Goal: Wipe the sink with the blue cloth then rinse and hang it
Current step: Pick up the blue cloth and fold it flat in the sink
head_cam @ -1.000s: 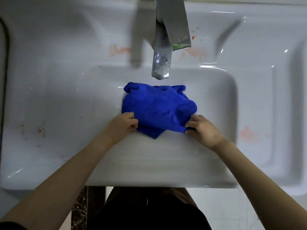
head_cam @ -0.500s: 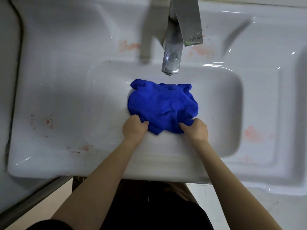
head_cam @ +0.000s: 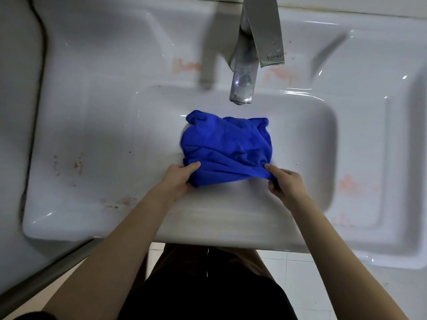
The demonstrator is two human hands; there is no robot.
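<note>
To your far left a grey wall surface [head_cam: 16, 112] runs down beside the white glazed ceramic sink [head_cam: 92, 139], and a grey metal rail [head_cam: 46, 276] slants below the sink's left front corner. The sink's left ledge carries reddish-brown smears [head_cam: 77, 166], with more along the front lip. Above the basin, the brushed-metal faucet [head_cam: 245, 82], water-spotted, reaches out from the back ledge; its spout ends just past the far edge of the cloth, above it rather than touching it. Pinkish stains [head_cam: 353, 184] mark the right ledge too.

Your left hand [head_cam: 179, 181] is closed in a pinch on the near left corner of the crumpled royal-blue microfibre cloth [head_cam: 226, 146], thumb on top, fingers curled under. Your right hand [head_cam: 285, 183] pinches the near right corner the same way, fingertips clamped on a fold. The two hands are apart, with the cloth's near edge stretched between them.

The cloth lies inside the basin, bunched and wrinkled, resting against the near sloping wall. Its bulk sits beyond your hands, towards the faucet, roughly centred between them.
</note>
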